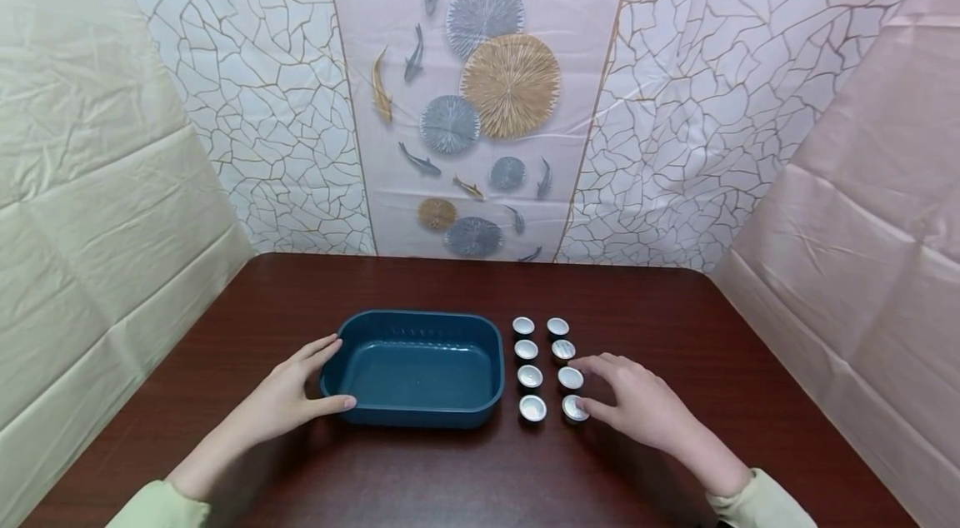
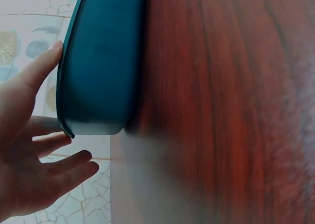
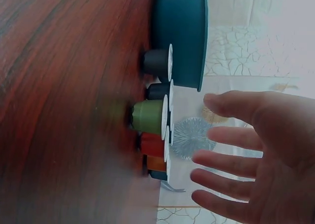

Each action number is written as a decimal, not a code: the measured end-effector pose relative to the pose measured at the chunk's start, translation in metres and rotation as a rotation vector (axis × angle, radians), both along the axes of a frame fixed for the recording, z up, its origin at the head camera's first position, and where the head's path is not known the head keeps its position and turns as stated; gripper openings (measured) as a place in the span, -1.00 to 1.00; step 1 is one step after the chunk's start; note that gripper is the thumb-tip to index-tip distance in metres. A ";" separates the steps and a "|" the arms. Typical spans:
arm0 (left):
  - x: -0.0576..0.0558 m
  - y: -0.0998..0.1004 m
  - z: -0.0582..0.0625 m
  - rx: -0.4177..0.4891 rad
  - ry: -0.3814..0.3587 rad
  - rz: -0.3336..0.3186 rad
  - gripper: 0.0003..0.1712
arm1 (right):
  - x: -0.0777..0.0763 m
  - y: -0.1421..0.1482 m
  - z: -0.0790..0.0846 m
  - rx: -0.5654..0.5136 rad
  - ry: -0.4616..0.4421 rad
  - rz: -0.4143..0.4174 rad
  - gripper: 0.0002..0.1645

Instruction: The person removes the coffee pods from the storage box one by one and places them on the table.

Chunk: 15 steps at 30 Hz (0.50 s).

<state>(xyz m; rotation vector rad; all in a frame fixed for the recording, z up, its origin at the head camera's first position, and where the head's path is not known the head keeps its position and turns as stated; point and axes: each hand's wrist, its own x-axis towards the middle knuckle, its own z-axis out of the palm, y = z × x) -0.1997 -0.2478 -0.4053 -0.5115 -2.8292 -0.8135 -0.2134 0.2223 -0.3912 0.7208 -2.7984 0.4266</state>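
Note:
My left hand (image 1: pixel 294 395) touches the left end of a dark teal plastic basin (image 1: pixel 416 414), thumb at the near rim and fingers spread along the far side. Nothing lies inside the basin. Just right of it, several coffee capsules stand lid up in two columns, including a near-left capsule (image 1: pixel 532 409) and a near-right capsule (image 1: pixel 575 409). My right hand (image 1: pixel 637 403) hovers by the right column with fingers apart, holding nothing. From the right wrist view, the sides show colours: a green capsule (image 3: pixel 148 117), a red capsule (image 3: pixel 151 144) and a black capsule (image 3: pixel 156 62).
A dark reddish-brown wooden table (image 1: pixel 420 478) carries everything. Behind it hangs a patterned cloth (image 1: pixel 480 178) with fish and round motifs. Pale fabric walls (image 1: pixel 90 178) close off both sides.

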 end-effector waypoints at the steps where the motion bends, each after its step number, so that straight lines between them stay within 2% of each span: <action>1: -0.001 0.000 0.001 -0.001 0.005 0.003 0.06 | 0.000 -0.001 0.000 0.010 0.005 -0.004 -0.45; 6: -0.002 0.001 0.001 -0.029 0.061 0.043 0.06 | 0.000 -0.003 -0.002 0.059 0.051 0.034 -0.32; 9: 0.000 0.008 0.000 -0.092 0.124 0.035 0.02 | 0.002 -0.006 -0.004 0.108 0.067 0.068 -0.24; 11: 0.001 0.013 -0.001 -0.158 0.185 -0.001 0.01 | 0.006 -0.008 -0.004 0.155 0.072 0.076 -0.18; 15: 0.003 0.021 0.004 -0.304 0.296 -0.123 0.03 | 0.014 -0.011 -0.003 0.230 0.101 0.100 -0.13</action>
